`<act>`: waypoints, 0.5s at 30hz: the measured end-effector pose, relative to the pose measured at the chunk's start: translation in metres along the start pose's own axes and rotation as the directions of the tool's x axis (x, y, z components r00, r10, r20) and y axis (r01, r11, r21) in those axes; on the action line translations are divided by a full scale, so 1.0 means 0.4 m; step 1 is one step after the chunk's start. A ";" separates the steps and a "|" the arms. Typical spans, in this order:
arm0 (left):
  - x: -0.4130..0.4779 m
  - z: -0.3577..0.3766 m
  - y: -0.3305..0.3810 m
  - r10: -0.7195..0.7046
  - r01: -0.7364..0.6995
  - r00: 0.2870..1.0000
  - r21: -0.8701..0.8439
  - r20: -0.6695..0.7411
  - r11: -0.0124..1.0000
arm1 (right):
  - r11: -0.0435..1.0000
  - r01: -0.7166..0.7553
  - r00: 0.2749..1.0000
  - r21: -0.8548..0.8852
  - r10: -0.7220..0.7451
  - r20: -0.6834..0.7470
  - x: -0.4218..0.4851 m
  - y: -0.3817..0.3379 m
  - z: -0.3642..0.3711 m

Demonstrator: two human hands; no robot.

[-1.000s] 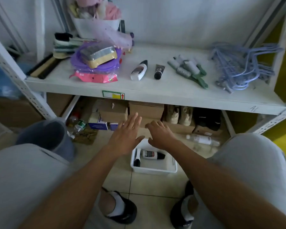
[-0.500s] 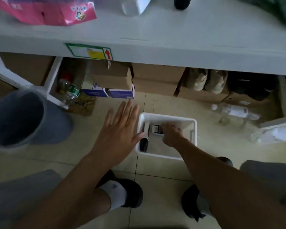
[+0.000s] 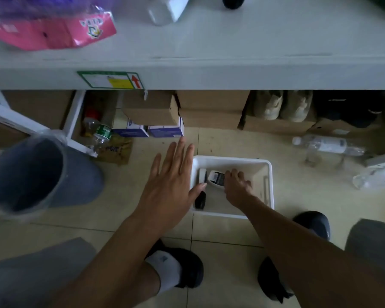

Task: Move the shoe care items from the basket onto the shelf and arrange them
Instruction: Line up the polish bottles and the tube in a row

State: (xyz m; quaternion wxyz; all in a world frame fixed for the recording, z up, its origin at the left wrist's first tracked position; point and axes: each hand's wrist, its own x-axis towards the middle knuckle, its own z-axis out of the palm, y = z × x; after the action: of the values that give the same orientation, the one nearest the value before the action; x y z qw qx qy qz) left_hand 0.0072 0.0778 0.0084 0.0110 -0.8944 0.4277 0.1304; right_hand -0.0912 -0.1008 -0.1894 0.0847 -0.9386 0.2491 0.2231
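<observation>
Bottle (image 3: pixel 216 178) in basket (image 3: pixel 231 160), gripped by right hand (image 3: pixel 237 185); left hand (image 3: pixel 169 185) spread flat beside.

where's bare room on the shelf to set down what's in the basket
The shelf is bare along its front edge, right of the pink pack and in front of the white bottle and black tube, out to the right side of the view. The left end is crowded by the pink pack.
</observation>
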 end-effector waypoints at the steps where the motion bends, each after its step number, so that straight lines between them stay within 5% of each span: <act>1: -0.004 -0.012 0.004 0.003 -0.003 1.000 -0.007 -0.007 1.000 | 1.000 -0.006 1.000 0.007 0.006 -0.002 -0.005 0.000 -0.014; 7: -0.035 -0.099 -0.009 0.007 -0.008 0.999 -0.024 -0.040 1.000 | 0.986 0.112 0.989 0.120 -0.098 -0.112 -0.079 -0.008 -0.185; 15: -0.081 -0.248 -0.049 -0.026 -0.013 0.971 -0.160 -0.239 0.987 | 0.974 0.212 0.893 -0.077 -0.226 -0.390 -0.212 0.008 -0.510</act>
State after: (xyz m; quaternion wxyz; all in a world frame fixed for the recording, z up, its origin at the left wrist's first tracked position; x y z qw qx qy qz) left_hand 0.0252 0.1018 0.1103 -0.1123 -0.9030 0.4110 0.0551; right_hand -0.0819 -0.1222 0.0303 0.0419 -0.9875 0.1501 0.0216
